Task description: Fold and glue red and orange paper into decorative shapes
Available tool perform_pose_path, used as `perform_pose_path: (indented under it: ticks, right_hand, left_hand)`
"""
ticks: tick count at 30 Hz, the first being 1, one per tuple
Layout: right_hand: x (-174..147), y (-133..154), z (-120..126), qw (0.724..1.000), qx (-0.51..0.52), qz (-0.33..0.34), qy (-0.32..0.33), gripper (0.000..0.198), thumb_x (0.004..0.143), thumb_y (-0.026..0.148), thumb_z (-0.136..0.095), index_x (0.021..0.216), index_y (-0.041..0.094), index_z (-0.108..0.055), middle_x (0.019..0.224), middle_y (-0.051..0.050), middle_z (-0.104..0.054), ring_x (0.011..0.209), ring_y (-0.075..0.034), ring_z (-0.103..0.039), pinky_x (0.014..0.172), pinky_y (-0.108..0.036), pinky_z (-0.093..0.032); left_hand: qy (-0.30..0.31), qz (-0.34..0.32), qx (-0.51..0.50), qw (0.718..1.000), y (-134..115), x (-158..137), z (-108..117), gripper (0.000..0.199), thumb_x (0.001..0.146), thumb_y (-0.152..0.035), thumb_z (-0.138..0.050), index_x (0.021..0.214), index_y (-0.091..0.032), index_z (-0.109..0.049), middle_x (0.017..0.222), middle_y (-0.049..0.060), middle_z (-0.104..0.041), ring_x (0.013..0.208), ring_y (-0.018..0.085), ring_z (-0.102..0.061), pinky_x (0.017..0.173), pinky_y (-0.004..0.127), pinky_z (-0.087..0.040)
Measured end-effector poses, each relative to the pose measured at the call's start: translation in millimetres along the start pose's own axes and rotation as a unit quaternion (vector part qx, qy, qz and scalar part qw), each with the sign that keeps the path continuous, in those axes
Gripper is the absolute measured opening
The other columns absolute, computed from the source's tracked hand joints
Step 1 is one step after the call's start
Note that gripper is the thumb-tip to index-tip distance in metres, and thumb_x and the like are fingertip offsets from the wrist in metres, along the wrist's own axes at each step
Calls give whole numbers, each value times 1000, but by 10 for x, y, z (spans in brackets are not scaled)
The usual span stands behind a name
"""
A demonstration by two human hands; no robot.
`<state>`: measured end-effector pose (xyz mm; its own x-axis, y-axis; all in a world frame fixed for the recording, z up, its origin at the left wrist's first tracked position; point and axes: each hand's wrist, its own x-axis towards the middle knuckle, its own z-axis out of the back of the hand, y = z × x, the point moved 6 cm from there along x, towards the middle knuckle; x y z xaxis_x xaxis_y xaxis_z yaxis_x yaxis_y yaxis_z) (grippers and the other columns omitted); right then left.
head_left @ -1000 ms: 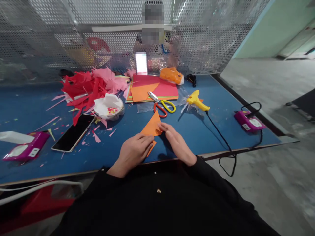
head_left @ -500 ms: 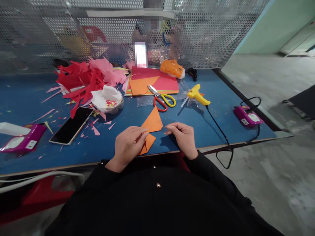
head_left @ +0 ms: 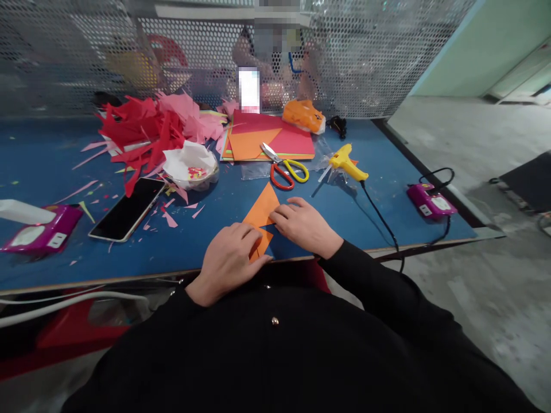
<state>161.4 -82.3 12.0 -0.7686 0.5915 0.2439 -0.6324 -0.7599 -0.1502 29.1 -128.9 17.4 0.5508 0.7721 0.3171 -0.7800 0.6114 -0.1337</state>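
Note:
A folded piece of orange paper (head_left: 264,207) lies on the blue table near its front edge, its pointed end away from me. My left hand (head_left: 230,258) rests on the lower left part of the paper, thumb spread from the fingers, covering some of the folds. With fingers stretched out, my right hand (head_left: 303,225) presses its fingertips onto the paper's right edge. Just beyond the point of the paper lie scissors (head_left: 282,172) with one red and one yellow handle.
Behind the scissors is a stack of coloured paper (head_left: 297,135). A yellow glue gun (head_left: 349,163) lies to the right, its cord running to a purple power socket (head_left: 430,202). On the left are red paper scraps (head_left: 142,126), a scrap-filled bowl (head_left: 193,172) and a phone (head_left: 129,209).
My right hand has moved left and come down onto the orange paper. My left hand's fingers have opened from a pinch and now lie over the paper.

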Motion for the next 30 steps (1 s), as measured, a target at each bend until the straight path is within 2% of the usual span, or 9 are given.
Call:
perform_pose_path:
  ticks: [3, 7, 10, 13, 18, 20, 22, 25, 30]
  right_hand:
    - [74, 10, -32, 998, -33, 41, 18, 20, 98, 10, -49, 96, 13, -69, 89, -8, -71, 75, -20, -63, 90, -36, -43]
    - [86, -6, -62, 998, -38, 50, 1, 20, 98, 10, -49, 93, 13, -69, 88, -8, -70, 75, -20, -60, 80, -34, -42]
    - [61, -66, -60, 998, -40, 31, -28, 24, 100, 12, -46, 90, 15, -68, 84, -5, -69, 73, -18, -58, 89, -34, -41]
    - [2, -126, -18, 997, -46, 1, -62, 30, 103, 15, -41, 90, 16, -68, 80, -4, -66, 73, -18, -56, 98, -35, -39]
    - [-174, -62, 120, 991, -64, -36, -116, 32, 102, 11, -37, 93, 16, -68, 80, -4, -65, 73, -18, -55, 108, -39, -34]
    - [-226, -24, 164, 987, -64, -57, -134, 30, 101, 12, -39, 94, 18, -67, 81, -3, -65, 72, -17, -54, 111, -40, -32]
    - [-247, -32, 173, 984, -37, -95, -144, 26, 100, 13, -42, 96, 20, -67, 90, -4, -68, 78, -18, -58, 113, -43, -31]
    - [-236, -107, 125, 977, 49, -143, -151, 21, 100, 15, -44, 101, 20, -64, 106, -8, -71, 97, -21, -63, 113, -45, -33]
    - [-211, -221, 90, 965, 125, -152, -173, 20, 100, 17, -42, 98, 22, -61, 86, -3, -73, 79, -17, -66, 106, -40, -42]
  left_hand:
    - [-8, -10, 9, 1000, -17, -14, 25, 26, 82, -37, -77, 89, -16, -64, 92, 8, -70, 85, 27, -64, 72, 39, -50]
    - [-15, -6, 17, 1000, -13, -30, 68, 20, 83, -31, -76, 90, -16, -65, 91, 8, -70, 84, 27, -65, 71, 40, -50]
    - [-31, -5, 15, 999, 5, -37, 125, 8, 86, -21, -67, 92, -16, -66, 93, 8, -70, 85, 26, -65, 75, 39, -50]
    - [-48, -1, 21, 999, 44, -25, 182, 11, 89, -13, -58, 94, -17, -67, 94, 7, -71, 88, 26, -66, 80, 40, -51]
    - [-124, 27, 40, 991, 79, 26, 286, 13, 95, -24, -58, 97, -16, -69, 95, 9, -72, 89, 26, -66, 80, 40, -52]
    - [-152, 26, 35, 987, 46, 47, 311, 22, 93, -32, -62, 103, -14, -69, 99, 12, -72, 93, 29, -66, 82, 43, -53]
    - [-157, 15, 18, 987, 5, 68, 308, 30, 90, -36, -65, 109, -13, -68, 106, 14, -72, 100, 31, -66, 89, 46, -53]
    - [-151, 14, -10, 988, 4, 76, 306, 27, 89, -29, -64, 113, -16, -66, 113, 13, -72, 107, 31, -65, 97, 48, -51]
    - [-188, 72, -45, 979, 222, -19, 452, 30, 92, -21, -61, 122, -19, -63, 123, 10, -72, 115, 27, -66, 102, 44, -52]
